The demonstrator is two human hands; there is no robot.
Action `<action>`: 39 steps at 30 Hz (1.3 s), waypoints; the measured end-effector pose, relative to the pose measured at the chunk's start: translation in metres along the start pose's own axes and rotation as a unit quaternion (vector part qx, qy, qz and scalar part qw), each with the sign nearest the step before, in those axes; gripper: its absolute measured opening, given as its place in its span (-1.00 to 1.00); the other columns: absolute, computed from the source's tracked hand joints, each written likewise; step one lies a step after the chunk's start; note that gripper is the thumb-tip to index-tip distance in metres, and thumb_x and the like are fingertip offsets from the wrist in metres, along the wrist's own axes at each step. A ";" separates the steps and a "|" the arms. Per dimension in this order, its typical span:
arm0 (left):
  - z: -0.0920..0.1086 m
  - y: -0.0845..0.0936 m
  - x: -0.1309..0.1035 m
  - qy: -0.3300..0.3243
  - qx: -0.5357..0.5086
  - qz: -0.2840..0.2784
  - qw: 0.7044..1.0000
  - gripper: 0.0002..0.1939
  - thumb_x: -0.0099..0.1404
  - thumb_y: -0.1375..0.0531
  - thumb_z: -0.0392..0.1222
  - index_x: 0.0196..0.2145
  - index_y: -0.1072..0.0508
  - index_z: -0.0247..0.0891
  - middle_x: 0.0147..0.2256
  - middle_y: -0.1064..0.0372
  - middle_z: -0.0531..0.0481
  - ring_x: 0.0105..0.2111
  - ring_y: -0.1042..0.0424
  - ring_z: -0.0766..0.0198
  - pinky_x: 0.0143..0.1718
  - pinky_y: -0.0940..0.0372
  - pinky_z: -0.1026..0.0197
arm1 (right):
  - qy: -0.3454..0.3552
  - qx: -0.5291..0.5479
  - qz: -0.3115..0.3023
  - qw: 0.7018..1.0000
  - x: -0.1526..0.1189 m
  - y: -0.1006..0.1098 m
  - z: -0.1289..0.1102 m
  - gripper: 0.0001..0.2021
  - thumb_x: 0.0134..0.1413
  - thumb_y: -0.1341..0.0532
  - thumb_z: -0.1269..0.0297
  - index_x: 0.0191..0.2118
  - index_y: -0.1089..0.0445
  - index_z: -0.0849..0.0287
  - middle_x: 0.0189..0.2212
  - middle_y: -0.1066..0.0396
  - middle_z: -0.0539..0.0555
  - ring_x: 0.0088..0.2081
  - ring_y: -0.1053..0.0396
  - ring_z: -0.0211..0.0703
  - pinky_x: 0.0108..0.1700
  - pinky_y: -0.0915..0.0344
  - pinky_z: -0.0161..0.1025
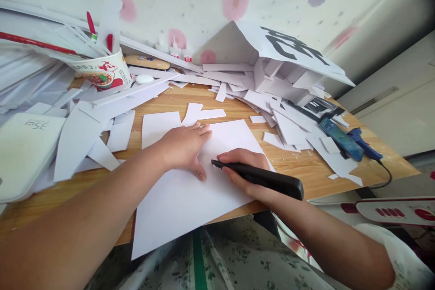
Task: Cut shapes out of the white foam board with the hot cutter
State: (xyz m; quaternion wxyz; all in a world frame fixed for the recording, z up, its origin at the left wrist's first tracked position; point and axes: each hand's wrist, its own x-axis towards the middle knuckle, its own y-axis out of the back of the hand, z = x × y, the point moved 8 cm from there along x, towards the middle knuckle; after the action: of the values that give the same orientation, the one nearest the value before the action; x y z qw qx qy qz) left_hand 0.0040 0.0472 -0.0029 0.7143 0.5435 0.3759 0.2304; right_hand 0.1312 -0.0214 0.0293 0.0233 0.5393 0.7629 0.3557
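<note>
A large white board (163, 208) lies on the wooden table, its near edge reaching past the table's front edge. Pressed flat on the board, my left hand (186, 147) has its fingers spread and holds nothing. To its right, my right hand (246, 167) grips a black utility knife (268, 179), whose tip points left, just over or on the board. Two small white strips (212, 113) lie by the board's far edge. Whether the tip touches the board cannot be made out.
White offcuts (290, 127) cover the table's right and far left. A paper bowl (105, 72) with tools stands back left, a white foam model (282, 72) back right. A phone (341, 138) and blue glue gun (363, 142) lie right; a white device (30, 149) sits left.
</note>
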 end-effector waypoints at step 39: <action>-0.005 -0.009 0.002 0.005 -0.023 -0.011 1.000 0.18 -0.22 -0.35 0.36 0.27 -0.09 -0.23 0.38 0.27 -0.22 0.37 0.26 -0.08 0.27 0.06 -0.09 | 0.210 0.083 -0.140 0.964 0.012 0.001 -0.001 -0.80 0.10 -0.19 0.45 -0.13 -0.39 0.18 -0.15 -0.50 0.26 -0.15 -0.51 -0.14 -0.16 -0.47 -0.26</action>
State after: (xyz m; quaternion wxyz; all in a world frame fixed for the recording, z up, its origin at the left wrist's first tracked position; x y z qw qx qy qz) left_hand 0.0009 0.0493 -0.0123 0.7272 0.5213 0.3803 0.2341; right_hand 0.1261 -0.0114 0.0348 -0.1329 0.3405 0.8454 0.3894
